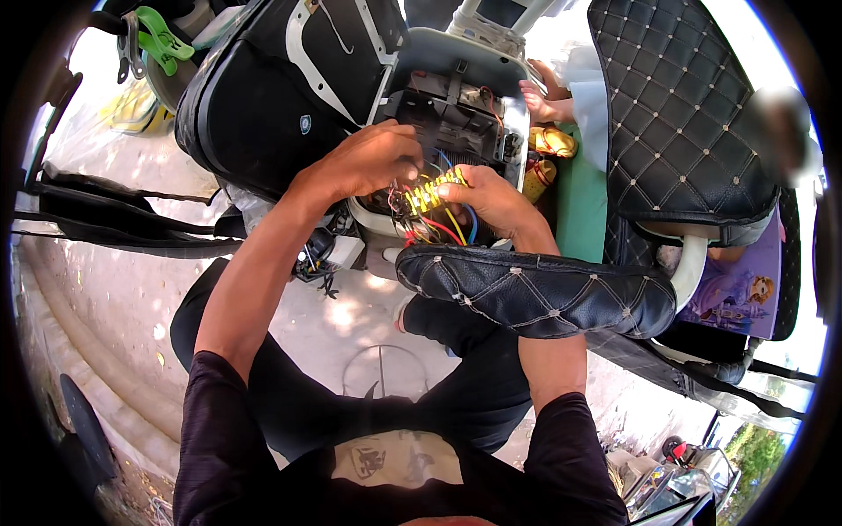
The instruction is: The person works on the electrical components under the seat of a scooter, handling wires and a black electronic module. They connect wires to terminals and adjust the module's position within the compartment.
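My right hand (493,200) is closed on a wire bundle (424,196) with a yellow wrap wound round it in turns, at the opening of an under-seat compartment. The thumb lies along the wrap's right end. My left hand (373,159) is beside the bundle's left end, its fingers curled together; whatever is between them is too small to make out. Red, yellow and blue wires (449,230) hang in loops below the wrap. Behind the hands, the grey-rimmed compartment (430,39) holds black parts and more cables.
Left of the compartment stands its raised black seat (254,96). A padded black armrest (537,289) crosses in front of my right forearm. To the right are a quilted seat back (675,114), another person's bare foot (545,103) and yellow sandals (553,142). Loose connectors (314,254) hang near my left forearm.
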Demonstrator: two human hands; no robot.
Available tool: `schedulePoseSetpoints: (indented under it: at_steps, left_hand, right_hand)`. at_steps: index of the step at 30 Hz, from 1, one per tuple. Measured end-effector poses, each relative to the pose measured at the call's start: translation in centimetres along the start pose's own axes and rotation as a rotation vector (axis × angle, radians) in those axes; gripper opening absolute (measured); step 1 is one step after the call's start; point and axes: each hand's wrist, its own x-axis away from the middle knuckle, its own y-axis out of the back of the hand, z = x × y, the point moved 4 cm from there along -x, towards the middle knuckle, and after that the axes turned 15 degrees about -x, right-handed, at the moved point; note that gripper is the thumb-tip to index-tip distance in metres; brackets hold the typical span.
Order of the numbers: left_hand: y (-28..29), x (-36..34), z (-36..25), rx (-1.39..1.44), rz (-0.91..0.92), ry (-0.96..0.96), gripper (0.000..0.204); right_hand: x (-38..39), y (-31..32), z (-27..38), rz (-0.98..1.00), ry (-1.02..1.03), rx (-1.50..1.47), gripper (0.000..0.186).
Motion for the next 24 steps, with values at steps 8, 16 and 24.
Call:
schedulePoseSetpoints:
  at_steps: [8, 16, 24]
  left_hand:
    - [-1.3, 0.1, -0.6, -0.177, -0.177, -0.174, 0.009]
    - [-1.2, 1.0, -0.4, -0.199, -0.331, -0.173, 0.010]
    - [-2.4, -0.1, -0.1, -0.222, -0.190, -0.178, 0.013]
  right_hand:
    - [0.2, 0.1, 0.2, 0.048, 0.031, 0.026, 0.018]
    - [-0.4, 0.3, 0.0, 0.054, 0.051, 0.070, 0.029]
    - [-0.8, 1.2, -0.8, -0.022, -0.043, 0.137, 0.040]
